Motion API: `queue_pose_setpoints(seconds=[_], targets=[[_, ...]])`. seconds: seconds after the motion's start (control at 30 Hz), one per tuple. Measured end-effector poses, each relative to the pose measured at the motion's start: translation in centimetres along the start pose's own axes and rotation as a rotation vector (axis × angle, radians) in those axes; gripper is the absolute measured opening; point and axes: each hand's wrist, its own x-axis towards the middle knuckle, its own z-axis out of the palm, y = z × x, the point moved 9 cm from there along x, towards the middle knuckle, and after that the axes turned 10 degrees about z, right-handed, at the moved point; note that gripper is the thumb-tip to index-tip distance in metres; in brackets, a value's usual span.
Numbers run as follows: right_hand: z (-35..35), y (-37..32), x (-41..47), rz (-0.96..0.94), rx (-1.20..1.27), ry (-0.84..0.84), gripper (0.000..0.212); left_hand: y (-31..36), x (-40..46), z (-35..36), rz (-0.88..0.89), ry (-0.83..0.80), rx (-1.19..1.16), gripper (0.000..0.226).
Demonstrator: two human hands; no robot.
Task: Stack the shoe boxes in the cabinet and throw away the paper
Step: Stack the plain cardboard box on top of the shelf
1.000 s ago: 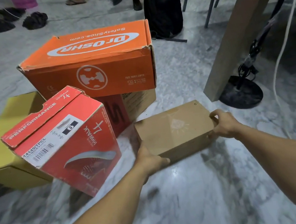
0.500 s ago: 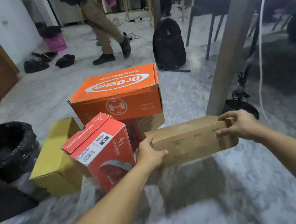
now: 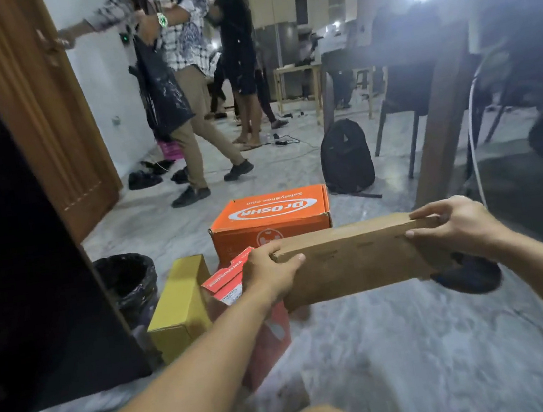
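A plain brown cardboard shoe box [image 3: 356, 260] is held up off the floor between both hands. My left hand [image 3: 268, 272] grips its left end, and my right hand [image 3: 452, 227] grips its right end with fingers over the top edge. Behind it on the marble floor stands an orange shoe box [image 3: 265, 224]. A red shoe box [image 3: 238, 282] leans beside a yellow box [image 3: 183, 307], partly hidden by my left arm. The dark cabinet side [image 3: 23, 273] fills the left edge.
A bin lined with a black bag [image 3: 131, 279] stands between the cabinet and the yellow box. A black backpack [image 3: 346, 158], a wooden table leg [image 3: 440, 135] and chairs stand at the right. Several people [image 3: 192, 88] stand at the back near a wooden door [image 3: 43, 108].
Both hands have lifted the brown box from the floor to chest height. The view has tilted upward, revealing the cabinet side, the door and the people.
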Motion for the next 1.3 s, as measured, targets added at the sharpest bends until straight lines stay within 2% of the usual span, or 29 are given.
queue_pose_setpoints(seconds=[0.1,0.2,0.33,0.4,0.5,0.57,0.8,0.93,1.13,1.3], targets=[[-0.5,-3.4,-1.6,-0.018,0.084,0.028,0.03,0.9,-1.5,-4.4,-0.045,0.125,-0.034,0.03],[-0.6,-6.8,-2.9,-0.024,0.127,0.05,0.029,1.1,-3.1,-8.7,-0.085,0.234,-0.047,0.022],[0.8,-10.7,-4.2,-0.021,0.188,-0.044,0.02,0.9,-5.3,-13.8,-0.15,0.307,-0.084,0.029],[1.8,-12.3,-4.8,-0.02,0.236,-0.118,0.025,1.0,-6.5,-16.4,-0.172,0.341,-0.103,0.032],[3.3,-15.0,-5.7,-0.03,0.272,-0.203,0.051,0.8,-7.9,-20.4,-0.161,0.4,-0.119,0.036],[4.3,-17.2,-6.7,-0.05,0.283,-0.259,0.06,1.2,-9.0,-23.1,-0.151,0.439,-0.11,0.036],[7.3,-26.1,-11.2,-0.192,0.313,-0.339,0.056,2.2,-12.8,-32.8,-0.14,0.593,-0.077,0.036],[9.5,-31.3,-13.5,-0.297,0.384,-0.395,0.061,2.7,-14.6,-38.8,-0.14,0.692,-0.065,0.036],[12.3,-39.7,-16.2,-0.444,0.422,-0.425,0.061,3.1,-16.3,-46.8,-0.136,0.853,-0.08,0.02],[12.1,-46.2,-17.7,-0.541,0.46,-0.36,0.059,4.5,-16.6,-52.7,-0.114,1.021,-0.102,0.008]])
